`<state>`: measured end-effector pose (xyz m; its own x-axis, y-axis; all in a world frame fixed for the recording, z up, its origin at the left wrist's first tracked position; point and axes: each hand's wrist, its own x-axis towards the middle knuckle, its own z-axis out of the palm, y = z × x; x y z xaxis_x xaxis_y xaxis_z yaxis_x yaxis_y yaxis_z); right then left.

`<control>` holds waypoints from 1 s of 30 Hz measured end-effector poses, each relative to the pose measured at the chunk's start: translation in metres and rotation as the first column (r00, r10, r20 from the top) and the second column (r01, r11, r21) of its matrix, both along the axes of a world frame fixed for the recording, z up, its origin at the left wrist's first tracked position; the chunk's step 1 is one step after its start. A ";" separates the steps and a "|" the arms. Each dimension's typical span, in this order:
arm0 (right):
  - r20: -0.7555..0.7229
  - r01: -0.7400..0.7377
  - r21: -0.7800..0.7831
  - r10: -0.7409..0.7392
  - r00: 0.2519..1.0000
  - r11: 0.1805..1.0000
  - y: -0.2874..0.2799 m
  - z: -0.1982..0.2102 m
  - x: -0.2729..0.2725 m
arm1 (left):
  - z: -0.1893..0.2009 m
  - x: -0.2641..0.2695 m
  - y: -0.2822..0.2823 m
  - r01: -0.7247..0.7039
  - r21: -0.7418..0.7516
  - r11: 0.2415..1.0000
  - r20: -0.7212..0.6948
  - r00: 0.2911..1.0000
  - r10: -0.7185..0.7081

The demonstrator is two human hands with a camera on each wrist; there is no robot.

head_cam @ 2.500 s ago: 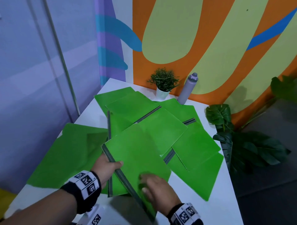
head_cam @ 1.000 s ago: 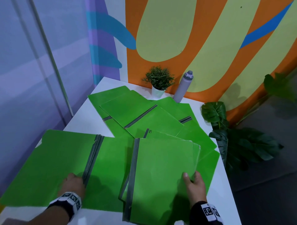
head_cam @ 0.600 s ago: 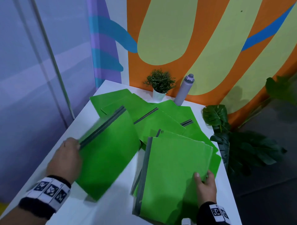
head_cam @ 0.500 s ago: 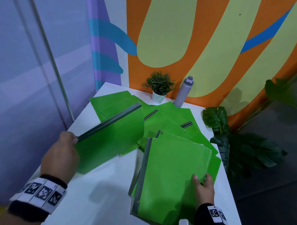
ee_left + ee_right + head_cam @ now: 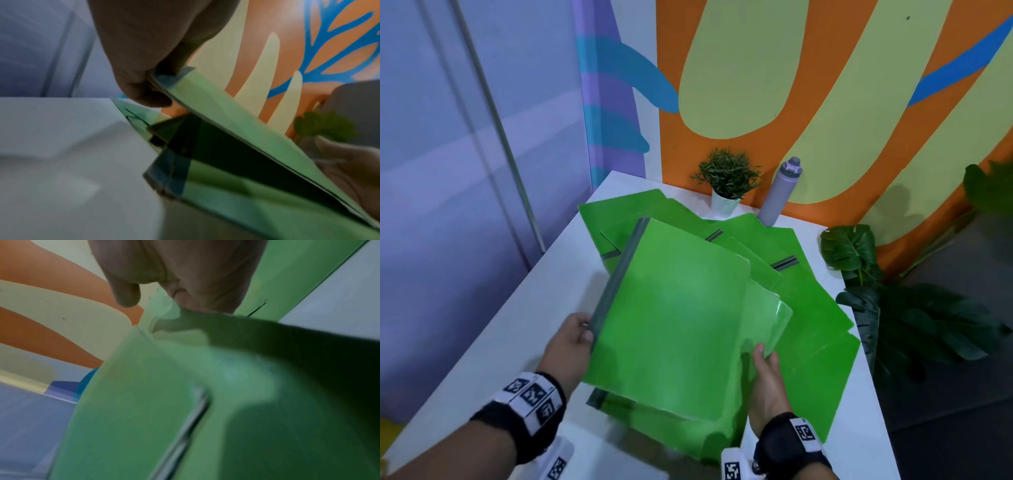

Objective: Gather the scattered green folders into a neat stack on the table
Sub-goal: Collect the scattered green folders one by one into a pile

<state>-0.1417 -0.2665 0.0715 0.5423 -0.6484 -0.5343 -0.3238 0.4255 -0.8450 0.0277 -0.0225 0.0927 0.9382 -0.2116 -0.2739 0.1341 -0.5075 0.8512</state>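
A green folder (image 5: 671, 325) with a grey spine hangs tilted above a small pile of folders (image 5: 654, 425) at the table's near edge. My left hand (image 5: 571, 342) pinches its spine; the same grip shows in the left wrist view on the folder (image 5: 236, 123), under the left hand (image 5: 148, 78). My right hand (image 5: 763, 373) holds the right edge of a folder in the pile, thumb on top. In the right wrist view the right hand (image 5: 185, 293) pinches a bent green edge (image 5: 185, 353). Several more green folders (image 5: 808, 308) lie fanned across the far half of the table.
The white table (image 5: 524, 308) ends at a purple wall on the left and a painted wall behind. A small potted plant (image 5: 726, 181) and a grey bottle (image 5: 779, 195) stand at the back. Large leafy plants (image 5: 914, 308) sit off the right edge.
My left hand has closed the open folder, lifted it and carried it right, over the pile held by my right hand. The right hand has stayed at the pile's right edge.
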 end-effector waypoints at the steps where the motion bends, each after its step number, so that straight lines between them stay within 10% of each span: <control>1: 0.026 -0.007 0.033 0.007 1.000 0.999 0.003 0.003 0.002 | -0.005 -0.004 -0.002 0.058 -0.012 0.998 -0.070 0.996 -0.059; 13: -0.055 -0.286 -0.077 0.282 0.958 0.955 -0.019 -0.024 0.035 | -0.003 -0.011 0.001 0.120 -0.020 0.993 -0.311 0.943 -0.120; 19: -0.746 -0.640 -0.456 0.126 0.654 0.618 -0.079 -0.068 0.048 | 0.002 -0.005 0.008 0.046 -0.073 0.996 -0.262 0.963 -0.064; 30: -0.878 -0.858 -0.259 0.261 0.400 0.444 -0.086 -0.098 0.043 | -0.003 0.018 0.021 -0.096 -0.152 0.984 -0.289 0.956 0.049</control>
